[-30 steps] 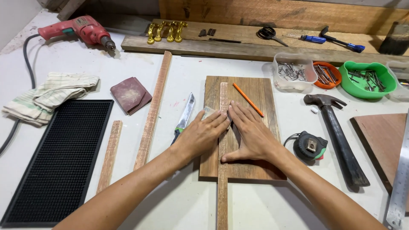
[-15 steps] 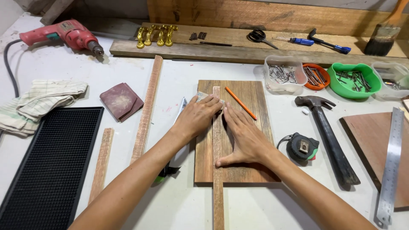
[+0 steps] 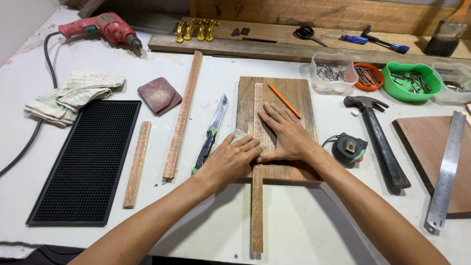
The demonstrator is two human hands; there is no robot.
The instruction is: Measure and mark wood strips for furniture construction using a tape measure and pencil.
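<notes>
The narrow wood strip (image 3: 257, 167) lies flat along the middle of the brown board (image 3: 294, 98), its long axis running straight away from me; the far end stops just short of the board's far edge, and the near end overhangs the board and reaches down over the white desk (image 3: 304, 221) toward me. My left hand (image 3: 230, 159) rests on the strip's left side with a small pale piece of sandpaper (image 3: 239, 134) under the fingertips, the grip pressed down on it rather than pinching anything. My right hand (image 3: 287, 132) lies flat on the board just right of the strip, fingers spread and pointing away, thumb against the strip's edge. An orange pencil (image 3: 284, 100) lies slanted on the board beyond my right fingertips. Left of the board sits a knife (image 3: 212, 132) with a green-tipped handle, then a long wooden slat (image 3: 184, 115), a short slat (image 3: 138, 164) and a black rubber mat (image 3: 83, 162). To the right lie a tape measure (image 3: 349, 148), a hammer (image 3: 380, 140) and a steel ruler (image 3: 447, 172). Farther off are tubs of nails (image 3: 333, 73) and a red drill (image 3: 105, 27).
</notes>
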